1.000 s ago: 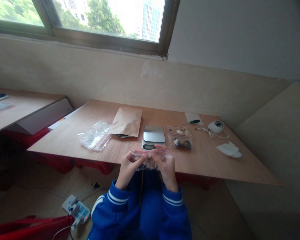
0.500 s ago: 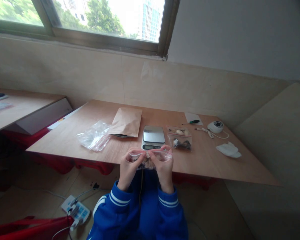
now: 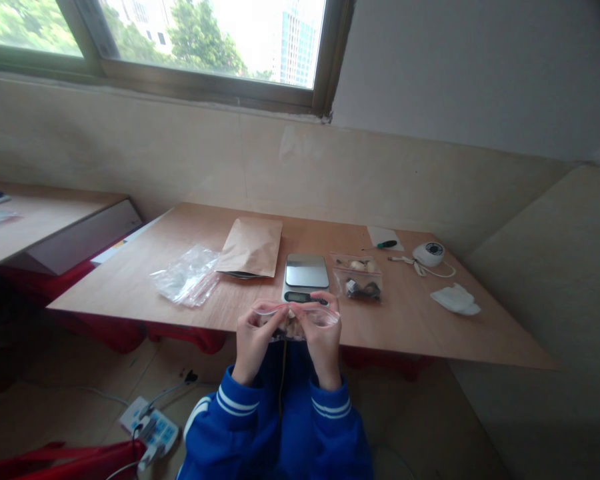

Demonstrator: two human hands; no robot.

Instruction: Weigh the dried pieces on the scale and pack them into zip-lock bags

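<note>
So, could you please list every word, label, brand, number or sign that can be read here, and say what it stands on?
No text can be read.
Scale: any digits on its display are too small to read.
Power strip: any markings are too blurred.
Pouch: no print visible.
Held bag: nothing legible.

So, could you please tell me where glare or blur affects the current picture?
Head view: sky beyond the window blown out white; head view: glints on the clear bags; head view: contents of the held bag look too soft to identify.
</note>
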